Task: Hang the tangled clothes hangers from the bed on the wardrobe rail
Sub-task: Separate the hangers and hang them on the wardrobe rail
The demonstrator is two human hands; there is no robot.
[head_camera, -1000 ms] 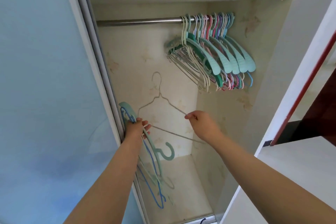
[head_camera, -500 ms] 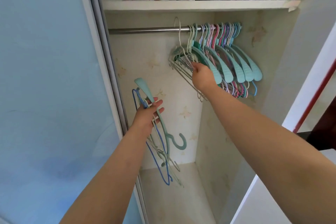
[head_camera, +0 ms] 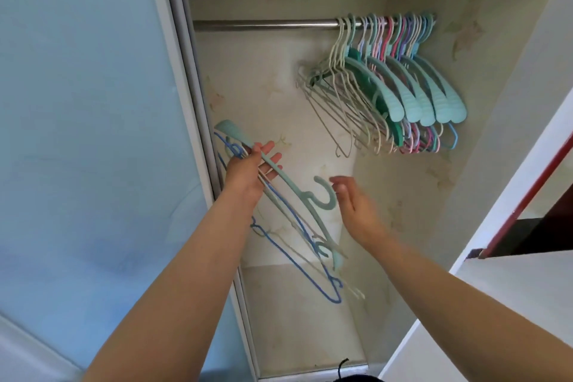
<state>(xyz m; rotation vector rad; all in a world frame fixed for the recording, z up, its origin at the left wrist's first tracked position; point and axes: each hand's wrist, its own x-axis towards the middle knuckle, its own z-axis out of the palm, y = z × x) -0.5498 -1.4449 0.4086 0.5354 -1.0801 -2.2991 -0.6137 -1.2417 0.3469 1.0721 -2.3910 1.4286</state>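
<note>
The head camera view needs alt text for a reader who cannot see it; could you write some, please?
A person's left hand holds a bundle of hangers inside an open wardrobe, while the empty right hand reaches toward a teal hook. Above, many hung hangers crowd the right end of the metal rail.

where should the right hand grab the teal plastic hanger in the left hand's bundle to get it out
Probably by its hook, coming in from the right. The hook sticks out clear of the bundle of hangers held by the left hand, its open curve facing the empty right hand, while its arms lie among the wire hangers.
</note>
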